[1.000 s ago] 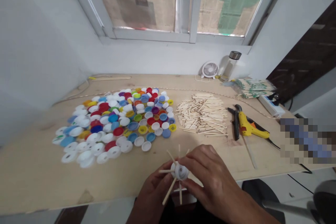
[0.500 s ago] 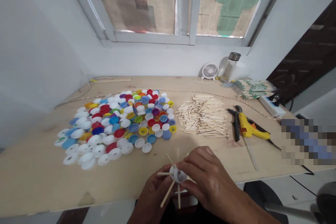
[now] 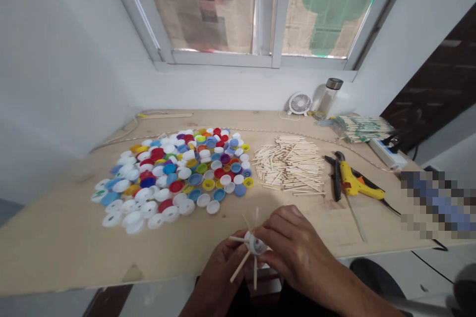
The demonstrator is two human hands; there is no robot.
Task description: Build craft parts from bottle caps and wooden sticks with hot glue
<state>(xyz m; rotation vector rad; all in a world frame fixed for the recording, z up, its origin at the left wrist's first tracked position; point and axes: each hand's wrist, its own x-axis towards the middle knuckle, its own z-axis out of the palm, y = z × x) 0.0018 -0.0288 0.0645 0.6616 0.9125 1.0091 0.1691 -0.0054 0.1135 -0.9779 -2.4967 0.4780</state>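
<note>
Close to the table's front edge, both hands hold a white bottle cap (image 3: 256, 244) with several short wooden sticks (image 3: 240, 267) fanning out from its rim. My left hand (image 3: 227, 262) grips the cap from the left, thumb near the lower sticks. Fingers and thumb of my right hand (image 3: 293, 240) close on the cap's right side and hide part of it. Beyond the hands lies a heap of cut wooden sticks (image 3: 292, 163). Left of that spreads a wide pile of plastic bottle caps (image 3: 174, 173) in white, red, blue and yellow.
A yellow hot glue gun (image 3: 351, 181) rests on its black stand at right, its cord trailing over the edge. Behind are a power strip (image 3: 388, 152), bagged sticks (image 3: 362, 128), a glass bottle (image 3: 327, 99) and a small fan (image 3: 299, 104). A twisted cord (image 3: 267, 132) crosses the table.
The camera view has shifted slightly, so the table items appear a little farther right. Both hands keep their hold on the cap with sticks, which is turned very slightly at most.
</note>
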